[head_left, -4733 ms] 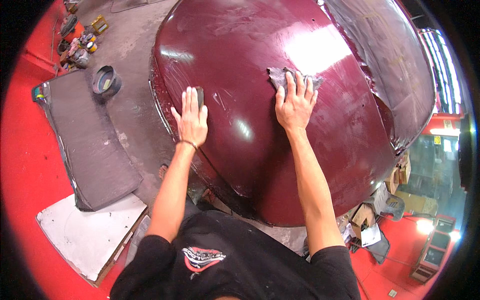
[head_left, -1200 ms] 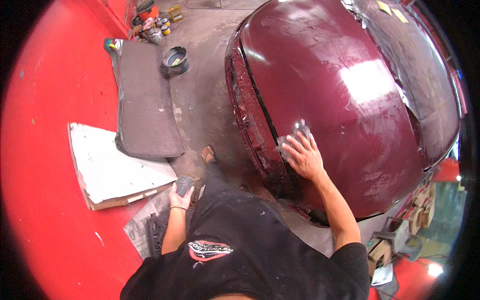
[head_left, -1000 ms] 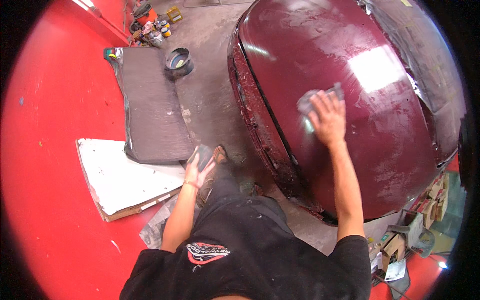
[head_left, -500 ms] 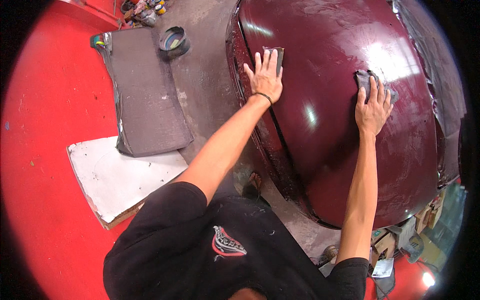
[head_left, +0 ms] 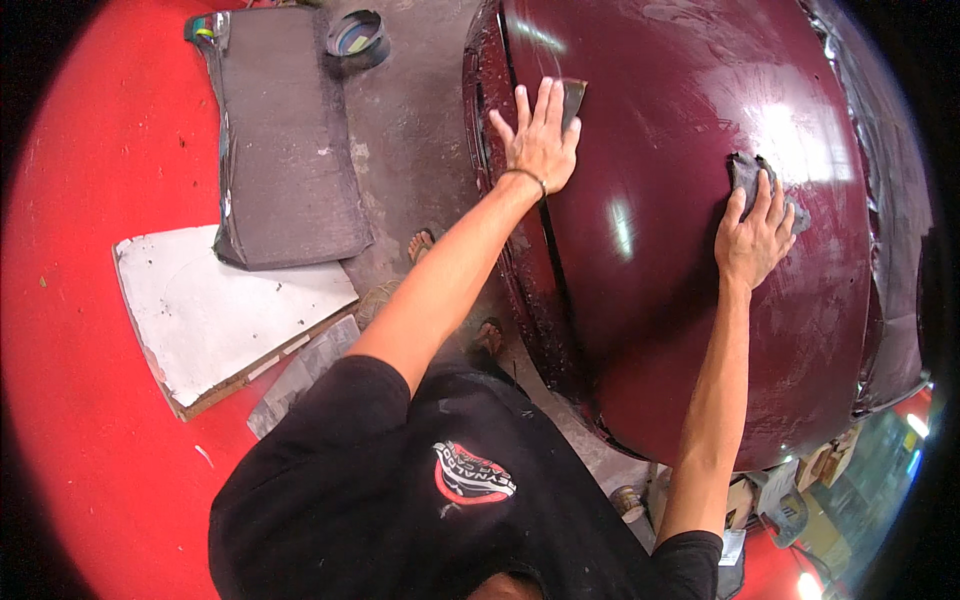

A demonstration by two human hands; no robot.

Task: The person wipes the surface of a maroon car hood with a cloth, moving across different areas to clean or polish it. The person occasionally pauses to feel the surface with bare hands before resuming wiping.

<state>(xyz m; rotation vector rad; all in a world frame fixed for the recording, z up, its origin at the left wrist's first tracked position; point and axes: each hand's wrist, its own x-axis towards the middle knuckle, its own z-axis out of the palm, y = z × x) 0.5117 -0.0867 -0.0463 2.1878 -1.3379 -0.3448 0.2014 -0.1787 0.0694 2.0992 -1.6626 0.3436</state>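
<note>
A large curved maroon car panel (head_left: 660, 300) fills the right half, shiny in places and smeared with dull wet-looking streaks. My left hand (head_left: 541, 148) lies on its left part, fingers stretched; a small dark sheet that looks like sandpaper (head_left: 574, 98) sticks out between the outer fingers, partly hidden beneath them. Farther right, my right hand (head_left: 755, 236) presses a crumpled grey cloth (head_left: 744, 176) against the panel, with the cloth showing past the fingertips and at the side. Both arms are reached forward.
Left of the panel stands a dark round bucket (head_left: 357, 40) on the grey floor. A long dark padded mat (head_left: 285, 140) overlaps a white board (head_left: 230, 320) beside a red surface (head_left: 70, 300). Dark sheeting (head_left: 895, 290) edges the panel's right side; boxes (head_left: 825, 460) lie at lower right.
My left hand has slid slightly right with the sandpaper, and my right hand has come slightly nearer with the cloth. The view has shifted, and a second foot now shows.
</note>
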